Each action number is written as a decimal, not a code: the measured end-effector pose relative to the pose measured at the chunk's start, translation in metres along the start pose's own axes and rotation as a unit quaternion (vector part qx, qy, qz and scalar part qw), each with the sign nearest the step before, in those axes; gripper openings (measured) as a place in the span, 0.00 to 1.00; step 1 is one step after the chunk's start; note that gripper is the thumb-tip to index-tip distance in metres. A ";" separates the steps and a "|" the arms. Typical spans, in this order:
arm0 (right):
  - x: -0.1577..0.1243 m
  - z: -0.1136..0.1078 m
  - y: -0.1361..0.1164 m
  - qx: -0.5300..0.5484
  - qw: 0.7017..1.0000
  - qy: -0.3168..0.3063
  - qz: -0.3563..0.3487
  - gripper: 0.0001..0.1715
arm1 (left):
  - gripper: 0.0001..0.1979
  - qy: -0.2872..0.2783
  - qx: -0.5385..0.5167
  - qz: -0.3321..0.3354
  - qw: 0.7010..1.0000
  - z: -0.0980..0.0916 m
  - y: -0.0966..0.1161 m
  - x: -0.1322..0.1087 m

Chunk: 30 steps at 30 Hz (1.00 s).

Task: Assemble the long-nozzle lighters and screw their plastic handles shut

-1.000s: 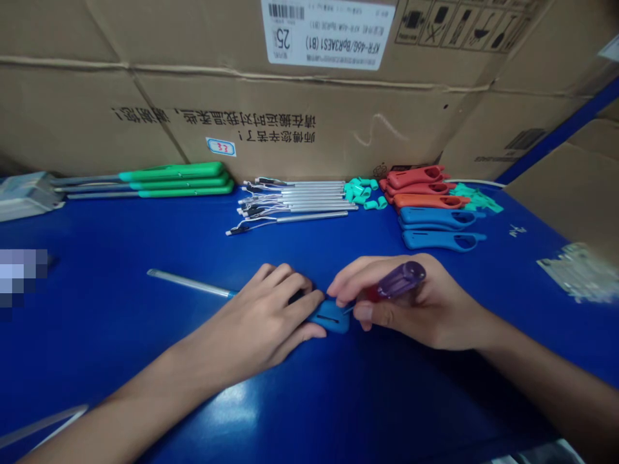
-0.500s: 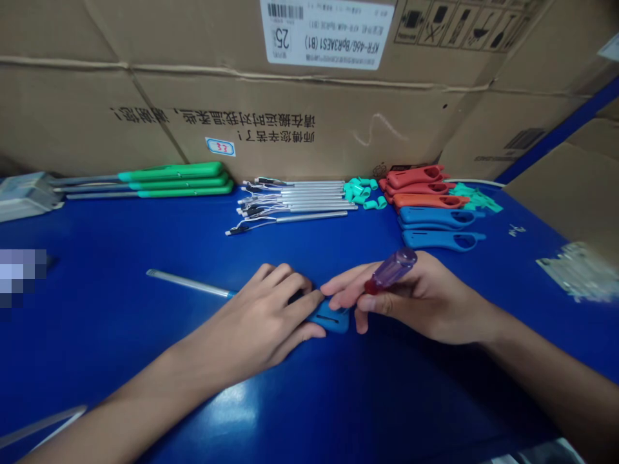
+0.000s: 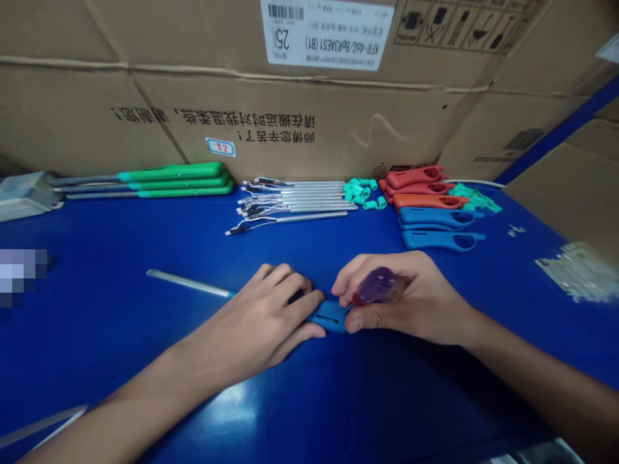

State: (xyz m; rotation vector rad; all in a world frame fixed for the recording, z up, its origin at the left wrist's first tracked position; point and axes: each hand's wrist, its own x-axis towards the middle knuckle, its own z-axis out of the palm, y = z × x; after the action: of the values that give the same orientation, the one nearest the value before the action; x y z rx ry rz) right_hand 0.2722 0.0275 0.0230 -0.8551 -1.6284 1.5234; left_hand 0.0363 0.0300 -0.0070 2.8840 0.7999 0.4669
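Under my left hand (image 3: 275, 309) lies a long-neck lighter with a blue plastic handle (image 3: 327, 316); my fingers press and grip it against the table. Its silver tube (image 3: 188, 282) sticks out to the left, and much of the handle is hidden by the hand. My right hand (image 3: 411, 296) grips a screwdriver with a clear purple handle (image 3: 378, 285) and a red collar. The screwdriver's thin shaft slants down to the handle's right end. Whether its tip sits in a gap or just touches the edge, I cannot tell.
Along the back of the blue table (image 3: 367, 399) lie green-handled lighters (image 3: 178, 174), metal tubes with wires (image 3: 314, 193), teal sleeves (image 3: 360, 191), and red and blue handle shells (image 3: 442, 240). Small clear parts (image 3: 578, 270) lie at right. A cardboard wall (image 3: 193, 90) stands behind.
My right hand has tipped the screwdriver lower, its handle swinging down and to the left. The right fingers have curled closer around it. My left hand and the lighter stay in place.
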 end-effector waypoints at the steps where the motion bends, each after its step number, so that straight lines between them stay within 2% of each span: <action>1: -0.001 -0.001 0.000 0.013 1.000 -0.020 -0.010 0.08 | 0.15 0.004 -0.003 0.001 1.000 0.000 0.000 0.000; 4: -0.002 -0.002 -0.001 0.027 0.997 -0.066 -0.039 0.06 | 0.13 0.009 -0.012 0.000 1.000 0.001 0.000 0.000; 6: -0.002 -0.003 -0.001 -0.002 0.996 -0.071 -0.058 0.07 | 0.14 0.006 -0.005 0.000 1.000 0.001 0.000 0.000; 11: -0.002 -0.005 -0.003 -0.082 0.993 -0.052 -0.072 0.11 | 0.18 -0.002 0.006 0.002 1.000 0.003 -0.001 -0.001; 18: -0.001 -0.006 -0.007 -0.129 0.986 -0.049 -0.093 0.08 | 0.16 -0.005 0.000 -0.003 1.000 0.002 -0.001 -0.002; 21: -0.001 -0.006 -0.008 -0.152 0.983 -0.027 -0.098 0.04 | 0.15 -0.008 -0.003 -0.007 1.000 0.001 -0.001 -0.001; 24: -0.002 -0.006 -0.008 -0.187 0.977 0.005 -0.103 0.08 | 0.16 -0.011 -0.001 -0.008 1.000 0.001 -0.001 0.001; 30: -0.001 -0.003 -0.005 -0.149 0.982 -0.007 -0.113 0.12 | 0.18 -0.019 -0.005 -0.006 1.000 0.001 -0.001 0.000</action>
State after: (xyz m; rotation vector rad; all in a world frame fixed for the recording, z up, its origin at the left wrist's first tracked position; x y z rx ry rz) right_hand 0.2751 0.0276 0.0280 -0.7843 -1.9232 1.1493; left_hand 0.0365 0.0307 -0.0080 2.8677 0.8065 0.4114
